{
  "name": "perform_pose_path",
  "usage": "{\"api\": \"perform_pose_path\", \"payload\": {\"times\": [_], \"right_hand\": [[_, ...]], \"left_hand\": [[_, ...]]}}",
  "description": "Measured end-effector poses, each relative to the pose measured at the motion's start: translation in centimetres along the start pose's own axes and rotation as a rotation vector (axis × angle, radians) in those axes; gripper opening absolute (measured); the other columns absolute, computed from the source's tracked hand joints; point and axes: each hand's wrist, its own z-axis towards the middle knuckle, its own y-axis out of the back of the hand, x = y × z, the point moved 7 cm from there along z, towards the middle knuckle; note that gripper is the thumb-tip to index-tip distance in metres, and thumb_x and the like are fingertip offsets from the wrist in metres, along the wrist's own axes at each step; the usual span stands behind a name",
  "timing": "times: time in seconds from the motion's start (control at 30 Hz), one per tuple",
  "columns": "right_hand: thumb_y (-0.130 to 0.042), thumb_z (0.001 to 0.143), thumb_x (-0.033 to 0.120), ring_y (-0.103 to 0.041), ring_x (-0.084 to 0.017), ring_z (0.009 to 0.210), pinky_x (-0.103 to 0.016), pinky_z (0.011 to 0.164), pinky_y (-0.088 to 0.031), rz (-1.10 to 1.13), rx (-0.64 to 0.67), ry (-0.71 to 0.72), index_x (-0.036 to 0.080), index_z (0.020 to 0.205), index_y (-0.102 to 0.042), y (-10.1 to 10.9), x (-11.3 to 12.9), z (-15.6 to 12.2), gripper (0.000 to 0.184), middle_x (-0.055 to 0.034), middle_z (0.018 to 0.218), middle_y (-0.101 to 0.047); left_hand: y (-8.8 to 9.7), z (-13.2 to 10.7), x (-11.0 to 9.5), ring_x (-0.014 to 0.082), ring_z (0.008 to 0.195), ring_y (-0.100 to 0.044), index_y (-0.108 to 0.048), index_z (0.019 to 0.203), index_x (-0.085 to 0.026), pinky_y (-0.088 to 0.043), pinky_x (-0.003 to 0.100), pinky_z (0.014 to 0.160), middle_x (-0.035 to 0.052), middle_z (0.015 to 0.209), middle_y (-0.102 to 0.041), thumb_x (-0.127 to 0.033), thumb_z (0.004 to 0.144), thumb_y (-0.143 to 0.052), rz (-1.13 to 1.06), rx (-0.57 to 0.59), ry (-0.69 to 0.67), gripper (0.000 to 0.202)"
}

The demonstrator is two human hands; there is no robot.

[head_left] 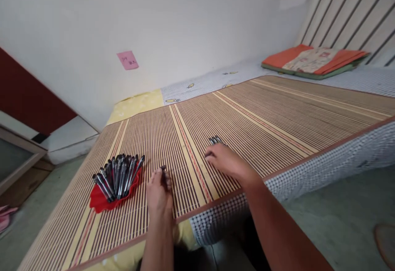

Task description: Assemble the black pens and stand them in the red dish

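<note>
Pens (216, 139) at far side of right grip (224, 158)

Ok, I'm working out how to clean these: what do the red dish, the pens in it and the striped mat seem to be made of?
Red dish: probably plastic, smooth, with an evenly coloured, wavy rim.
Pens: likely plastic, fairly glossy; pale highlights run along the dark barrels.
Striped mat: apparently bamboo or wood, low sheen, judging by the narrow tan slats.

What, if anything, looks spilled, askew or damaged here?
Nothing looks spilled or damaged. Only mildly untidy: the pens fan unevenly in the red scalloped dish, several jutting past its rim.
</note>
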Motion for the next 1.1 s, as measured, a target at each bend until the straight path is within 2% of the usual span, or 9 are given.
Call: {"api": "perform_pose_path", "payload": {"times": [0.1,0.17,0.23,0.5,0.67,0.87,1.1], "right_hand": [[-0.057,0.086,0.017,-0.061,-0.017,0.077,-0.025,0.063,-0.035,-0.120,-0.151,-0.175,0.017,0.086,-0.072,3.6,-4.5,-0.5,0.015,-0.0065,0.087,-0.072],[-0.058,0.086,0.017,-0.061,-0.016,0.074,-0.025,0.062,-0.034,-0.156,-0.171,-0.238,0.017,0.085,-0.072,4.4,-6.3,-0.6,0.014,-0.0054,0.083,-0.072],[-0.058,0.086,0.018,-0.061,-0.016,0.073,-0.025,0.061,-0.033,-0.182,-0.156,-0.262,0.018,0.085,-0.072,4.3,-7.0,-0.6,0.014,-0.0046,0.082,-0.072],[-0.056,0.087,0.020,-0.066,-0.022,0.086,-0.028,0.063,-0.036,-0.357,0.005,-0.339,0.017,0.095,-0.074,2.2,-6.1,-0.3,0.019,-0.0109,0.097,-0.073],[-0.059,0.085,0.019,-0.069,-0.026,0.092,-0.030,0.069,-0.041,-0.408,0.043,-0.351,0.014,0.095,-0.073,1.1,-6.2,-0.3,0.018,-0.0148,0.098,-0.074],[-0.060,0.085,0.018,-0.070,-0.029,0.098,-0.033,0.077,-0.046,-0.454,0.053,-0.343,0.009,0.104,-0.071,0.2,-5.2,-0.3,0.024,-0.0201,0.101,-0.074],[-0.052,0.086,0.010,-0.071,-0.031,0.098,-0.036,0.079,-0.048,-0.444,0.056,-0.326,0.006,0.106,-0.071,-0.5,-4.7,-0.4,0.028,-0.0249,0.102,-0.073]], "left_hand": [[0.2,0.6,-0.4,0.0067,0.048,-0.048,-0.063,0.082,-0.014,-0.030,0.014,0.039,-0.0024,0.060,-0.059,-0.027,0.062,-0.078,-0.013,0.026,0.007,0.028],[0.3,1.0,-0.6,0.0068,0.047,-0.048,-0.062,0.080,-0.014,-0.030,0.015,0.039,-0.0027,0.059,-0.059,-0.026,0.060,-0.079,-0.023,0.024,0.013,0.029],[0.5,1.3,-0.7,0.0066,0.046,-0.047,-0.061,0.080,-0.014,-0.030,0.015,0.038,-0.0029,0.059,-0.059,-0.026,0.059,-0.079,-0.023,0.030,0.019,0.030],[1.1,1.6,-1.4,0.0072,0.046,-0.049,-0.063,0.083,-0.013,-0.032,0.015,0.038,-0.0025,0.058,-0.060,-0.026,0.062,-0.077,0.013,0.045,0.015,0.028],[0.7,1.5,-1.2,0.0066,0.045,-0.047,-0.063,0.081,-0.013,-0.030,0.014,0.037,-0.0028,0.057,-0.058,-0.027,0.062,-0.078,0.018,0.070,0.024,0.029],[0.1,1.1,-0.9,0.0069,0.047,-0.048,-0.063,0.079,-0.014,-0.031,0.014,0.038,-0.0023,0.059,-0.059,-0.027,0.061,-0.080,0.034,0.115,0.033,0.028],[-0.6,0.8,-0.5,0.0066,0.047,-0.048,-0.065,0.080,-0.012,-0.031,0.014,0.039,-0.0011,0.061,-0.060,-0.031,0.061,-0.083,0.081,0.159,0.056,0.032]]}}
